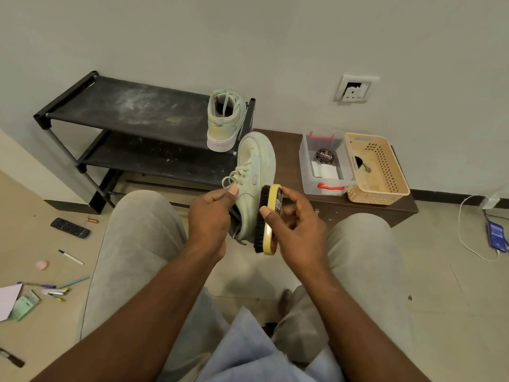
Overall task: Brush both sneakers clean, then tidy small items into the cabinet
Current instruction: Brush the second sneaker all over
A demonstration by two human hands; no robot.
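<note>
We found the left hand (210,216) gripping the sneaker (254,172) toe-far, steadying it; the right hand (297,227) clasped the brush (267,219), bristles against its side.

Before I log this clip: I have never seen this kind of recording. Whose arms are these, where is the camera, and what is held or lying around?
There is no machine here. One camera sits on a person's head and looks down, so the two arms are their own. The left hand grips a pale green sneaker, toe pointing away. The right hand holds a yellow-backed brush, its dark bristles against the sneaker's side. The second sneaker stands on the top shelf of a black shoe rack. Beside it, a low brown cabinet carries a clear box with a polish tin and a beige basket. On the floor at left lie a remote and several pens.
</note>
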